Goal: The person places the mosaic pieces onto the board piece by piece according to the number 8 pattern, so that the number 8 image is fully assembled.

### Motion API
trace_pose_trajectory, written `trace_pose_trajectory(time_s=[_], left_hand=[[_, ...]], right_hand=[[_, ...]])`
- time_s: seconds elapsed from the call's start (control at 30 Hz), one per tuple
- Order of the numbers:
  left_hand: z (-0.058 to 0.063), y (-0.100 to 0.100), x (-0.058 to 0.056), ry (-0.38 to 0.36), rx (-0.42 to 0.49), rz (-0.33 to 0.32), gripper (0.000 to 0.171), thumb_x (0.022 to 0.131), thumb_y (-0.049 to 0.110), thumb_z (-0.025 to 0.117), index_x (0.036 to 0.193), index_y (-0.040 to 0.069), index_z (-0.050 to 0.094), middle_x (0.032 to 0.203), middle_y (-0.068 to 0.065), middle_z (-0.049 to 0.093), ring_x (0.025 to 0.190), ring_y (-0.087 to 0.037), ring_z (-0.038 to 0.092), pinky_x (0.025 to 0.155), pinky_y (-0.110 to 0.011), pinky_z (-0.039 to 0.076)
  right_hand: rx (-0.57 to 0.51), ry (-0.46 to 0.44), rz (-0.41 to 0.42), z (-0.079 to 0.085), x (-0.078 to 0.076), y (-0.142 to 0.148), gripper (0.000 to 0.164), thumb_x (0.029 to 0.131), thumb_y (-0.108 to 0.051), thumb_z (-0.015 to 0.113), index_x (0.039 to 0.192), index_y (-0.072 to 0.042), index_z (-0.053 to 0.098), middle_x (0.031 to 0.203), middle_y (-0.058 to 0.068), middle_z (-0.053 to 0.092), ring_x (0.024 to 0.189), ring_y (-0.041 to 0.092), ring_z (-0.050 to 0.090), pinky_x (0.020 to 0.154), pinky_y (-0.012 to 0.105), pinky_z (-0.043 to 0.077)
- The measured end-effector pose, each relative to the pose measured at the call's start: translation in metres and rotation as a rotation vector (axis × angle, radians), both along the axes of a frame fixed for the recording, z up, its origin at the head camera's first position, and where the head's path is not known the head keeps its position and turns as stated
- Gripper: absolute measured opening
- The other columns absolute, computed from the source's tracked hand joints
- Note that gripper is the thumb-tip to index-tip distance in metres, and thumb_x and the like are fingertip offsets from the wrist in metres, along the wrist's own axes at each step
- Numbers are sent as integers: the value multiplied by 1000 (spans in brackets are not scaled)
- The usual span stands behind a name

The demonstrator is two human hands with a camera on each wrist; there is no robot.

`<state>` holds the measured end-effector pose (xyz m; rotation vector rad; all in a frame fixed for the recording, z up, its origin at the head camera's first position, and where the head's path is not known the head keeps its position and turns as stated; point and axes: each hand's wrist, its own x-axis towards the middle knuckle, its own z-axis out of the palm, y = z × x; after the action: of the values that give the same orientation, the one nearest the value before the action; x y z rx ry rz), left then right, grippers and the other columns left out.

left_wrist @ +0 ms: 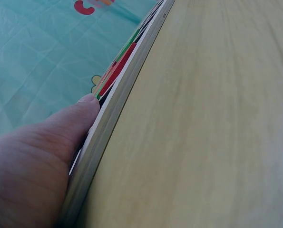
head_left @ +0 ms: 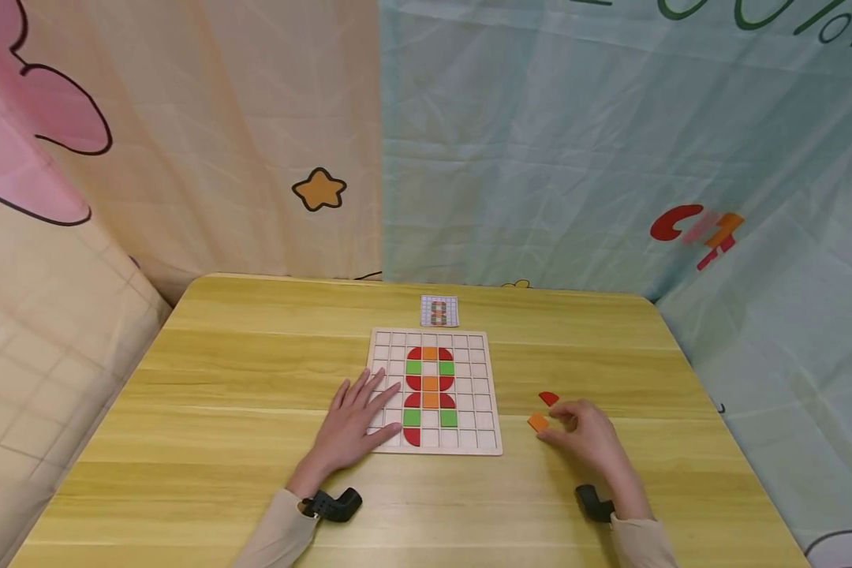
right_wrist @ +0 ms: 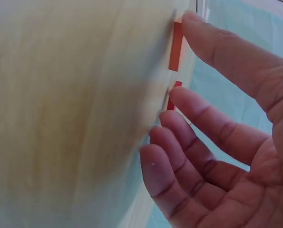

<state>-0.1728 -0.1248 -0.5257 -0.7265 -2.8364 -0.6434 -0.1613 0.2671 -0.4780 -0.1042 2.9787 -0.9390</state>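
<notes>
A square gridded board (head_left: 472, 442) lies on the table, bearing a pattern of red quarter-circle, orange square and green square tiles. My left hand (head_left: 355, 422) rests spread over its left side, the thumb (left_wrist: 74, 118) close to a red tile (head_left: 412, 437) in the bottom row. Right of the board are a loose orange square tile (head_left: 537, 422) and a red quarter-circle tile (head_left: 548, 397). My right hand (head_left: 588, 434) is over them, thumb tip at the orange tile and index fingertip near the red one. Thumb and index are apart, the other fingers loosely bent.
Behind the board lies a small card (head_left: 439, 311) printed with a similar grid pattern. The wooden table (head_left: 255, 331) reaches back to hanging printed curtains (head_left: 511, 158). A black wrist camera (head_left: 335, 505) is strapped on the left wrist, another (head_left: 594, 503) on the right.
</notes>
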Motion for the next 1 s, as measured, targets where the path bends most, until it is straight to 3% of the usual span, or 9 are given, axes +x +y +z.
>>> trace_pose_trajectory(time_s=[0.2,0.53,0.8,1.0], left_hand=[[0,0,1,6,10,-1,63,90,51,55,144,19,44,153,-11,26,142,-33,12,110,-55,6],[0,0,1,-2,17,-8,65,90,53,54,145,20,43,154,-11,26,142,-32,12,111,-54,5],[-1,-1,1,0,17,-5,65,90,52,55,145,20,42,154,-10,25,142,-31,11,111,-53,4],[-1,-1,1,9,20,-7,64,90,52,56,145,20,43,154,-10,26,142,-32,12,111,-54,5]], right_hand=[[-28,-43,-22,-1,-1,-4,32,72,-17,83,92,0,64,76,4,53,70,18,48,62,32,41],[-1,-67,-8,0,-5,-15,35,78,-25,79,92,1,62,73,2,51,64,17,46,58,31,39],[13,-23,47,3,-5,-24,28,77,-16,79,90,0,60,78,3,56,70,17,50,62,33,43],[-42,48,67,0,-9,-31,25,73,-8,81,82,-7,58,71,-1,54,65,13,50,58,28,42]])
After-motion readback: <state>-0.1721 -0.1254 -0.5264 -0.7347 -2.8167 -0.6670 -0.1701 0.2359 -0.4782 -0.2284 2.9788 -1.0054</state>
